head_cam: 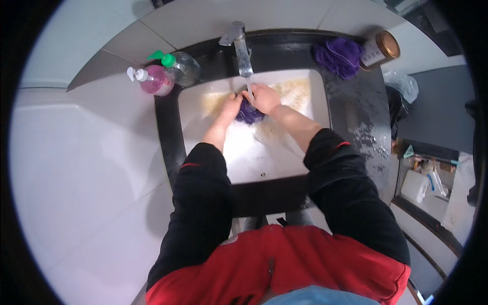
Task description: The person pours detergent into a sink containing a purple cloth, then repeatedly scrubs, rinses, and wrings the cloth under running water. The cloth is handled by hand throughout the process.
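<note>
A wet purple cloth is bunched between my two hands inside a white rectangular sink. My left hand grips its left side, and my right hand holds its upper right part. Water runs from the chrome faucet down onto the right hand and the cloth. Yellowish, foamy water lies around the hands at the back of the basin. Part of the cloth is hidden behind my fingers.
Left of the faucet stand a pink pump bottle and a clear bottle with a green pump. A second purple cloth lies on the black countertop beside a brown-lidded jar. An open drawer with small items is at right.
</note>
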A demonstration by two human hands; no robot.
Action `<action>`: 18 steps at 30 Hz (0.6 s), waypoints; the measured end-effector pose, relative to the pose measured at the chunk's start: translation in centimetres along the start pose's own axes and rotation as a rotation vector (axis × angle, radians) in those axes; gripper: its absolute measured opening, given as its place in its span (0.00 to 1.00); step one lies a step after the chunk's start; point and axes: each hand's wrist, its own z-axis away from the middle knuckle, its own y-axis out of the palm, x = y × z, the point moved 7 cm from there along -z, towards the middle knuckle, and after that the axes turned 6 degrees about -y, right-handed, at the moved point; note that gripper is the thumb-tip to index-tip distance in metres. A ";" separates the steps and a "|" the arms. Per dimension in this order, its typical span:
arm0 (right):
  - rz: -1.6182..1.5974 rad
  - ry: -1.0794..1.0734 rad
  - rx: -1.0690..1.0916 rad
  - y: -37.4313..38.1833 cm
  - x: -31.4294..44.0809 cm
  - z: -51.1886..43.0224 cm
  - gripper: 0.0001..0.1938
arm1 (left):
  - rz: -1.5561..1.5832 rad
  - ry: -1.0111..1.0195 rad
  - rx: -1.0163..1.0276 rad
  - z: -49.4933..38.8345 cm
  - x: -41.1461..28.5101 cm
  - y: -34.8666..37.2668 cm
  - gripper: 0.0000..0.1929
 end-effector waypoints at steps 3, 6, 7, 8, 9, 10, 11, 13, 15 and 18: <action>0.083 -0.148 0.057 -2.0 1.9 3.2 0.13 | 0.249 0.017 -0.059 2.9 0.3 -1.4 0.17; 0.193 -0.156 -0.153 -2.4 2.6 7.0 0.14 | -0.542 0.284 -0.417 6.3 -2.2 -1.2 0.21; 0.275 -0.050 -0.155 -1.6 1.9 7.6 0.22 | -0.624 0.312 -0.462 7.3 -2.4 0.2 0.21; 0.299 0.006 -0.127 -0.4 1.2 8.1 0.25 | -0.641 0.234 -0.379 7.2 -1.6 1.5 0.21; 0.336 0.118 -0.031 1.1 -0.1 8.3 0.28 | -0.659 0.162 -0.295 7.0 -0.8 2.8 0.22; 0.321 0.149 0.054 2.6 -1.0 8.5 0.30 | -0.743 0.232 -0.358 7.4 -0.8 3.6 0.20; 0.300 0.151 0.077 3.7 -1.6 8.5 0.30 | -0.848 0.184 -0.322 7.2 0.2 4.6 0.19; 0.339 0.088 0.069 4.8 -2.3 7.8 0.25 | -0.836 0.193 -0.377 6.3 1.0 5.1 0.14; 0.223 0.017 0.033 4.7 -3.2 5.4 0.22 | -0.854 0.121 -0.353 4.1 1.9 5.0 0.13; 0.172 0.066 0.159 4.3 -4.3 1.0 0.18 | -0.690 -0.065 -0.349 0.2 2.3 3.5 0.12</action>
